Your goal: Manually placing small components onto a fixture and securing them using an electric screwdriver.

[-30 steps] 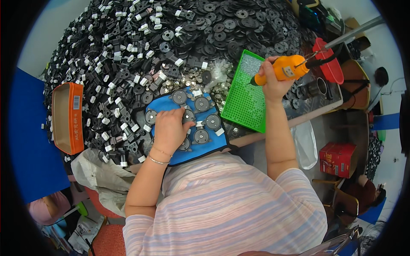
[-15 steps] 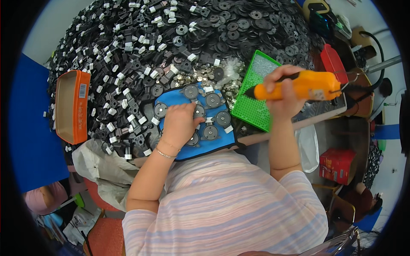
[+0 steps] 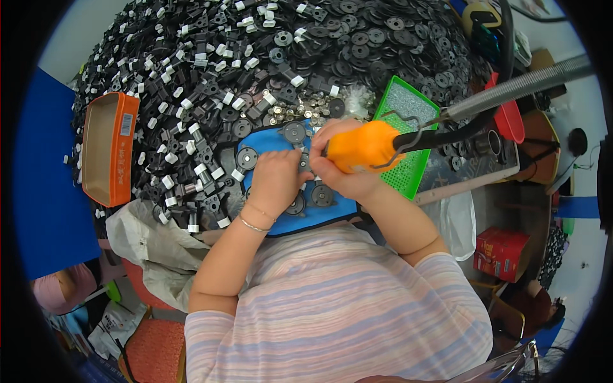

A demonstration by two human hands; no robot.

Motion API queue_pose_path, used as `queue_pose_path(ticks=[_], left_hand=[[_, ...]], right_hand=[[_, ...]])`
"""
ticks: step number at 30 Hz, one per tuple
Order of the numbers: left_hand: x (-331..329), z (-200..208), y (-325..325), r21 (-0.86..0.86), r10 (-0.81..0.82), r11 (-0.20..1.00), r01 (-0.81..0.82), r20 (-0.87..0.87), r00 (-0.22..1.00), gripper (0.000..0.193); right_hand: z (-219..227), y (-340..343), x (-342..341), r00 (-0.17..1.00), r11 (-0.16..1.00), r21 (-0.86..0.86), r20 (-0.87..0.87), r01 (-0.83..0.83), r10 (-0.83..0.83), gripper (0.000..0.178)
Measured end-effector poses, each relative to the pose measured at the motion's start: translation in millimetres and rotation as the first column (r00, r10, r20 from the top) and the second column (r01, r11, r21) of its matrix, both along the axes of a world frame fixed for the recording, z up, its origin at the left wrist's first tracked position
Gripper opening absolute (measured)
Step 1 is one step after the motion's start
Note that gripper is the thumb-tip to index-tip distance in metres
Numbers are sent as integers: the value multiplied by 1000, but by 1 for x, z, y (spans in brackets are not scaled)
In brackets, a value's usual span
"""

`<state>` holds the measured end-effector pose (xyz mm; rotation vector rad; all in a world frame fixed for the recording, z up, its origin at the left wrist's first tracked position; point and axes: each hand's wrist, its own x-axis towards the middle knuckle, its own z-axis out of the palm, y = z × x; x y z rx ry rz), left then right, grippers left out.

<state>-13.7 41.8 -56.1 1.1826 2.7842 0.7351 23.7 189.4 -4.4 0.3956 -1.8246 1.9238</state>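
My right hand (image 3: 341,167) is wrapped round an orange electric screwdriver (image 3: 365,147) over the right half of the blue mat (image 3: 319,220). The tool's tip is hidden from view. My left hand (image 3: 278,179) is closed on a black wheel part (image 3: 304,163) in the middle of the mat, its thumb and fingertips against the part's left side. Around it lie several more black wheel parts, among them one at the far edge (image 3: 294,132), one at the left (image 3: 247,157) and one near the front (image 3: 322,195). Some have white end pieces.
Black parts with white tips (image 3: 198,64) and black discs (image 3: 383,38) are heaped behind the mat, with small metal pieces (image 3: 313,110) between. A green perforated tray (image 3: 418,169) stands right, an orange bin (image 3: 124,150) left. A coiled hose (image 3: 523,86) reaches across from the right.
My right hand has brought the screwdriver leftward from above the green tray to the mat, turning it toward the wheel part. My left hand stays at the same part.
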Motion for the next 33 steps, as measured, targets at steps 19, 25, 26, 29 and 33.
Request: queue_pose_path(ticks=[19, 25, 26, 29, 33], left_hand=[[2, 7, 1, 57, 29, 998, -33, 70, 997, 41], [1, 8, 0, 46, 20, 999, -24, 69, 997, 42], [1, 7, 0, 50, 22, 998, -25, 60, 998, 42], [1, 6, 0, 50, 23, 998, -25, 48, 999, 42], [2, 5, 0, 34, 25, 999, -27, 61, 998, 43]], right_hand=[[32, 99, 11, 932, 944, -51, -151, 327, -331, 22], [2, 133, 11, 848, 847, -177, -95, 501, -522, 20], [2, 133, 11, 851, 848, -182, -86, 498, -518, 19], [-1, 134, 10, 855, 851, -180, -78, 493, -512, 19], [-1, 134, 10, 846, 843, -171, -73, 511, -528, 19]])
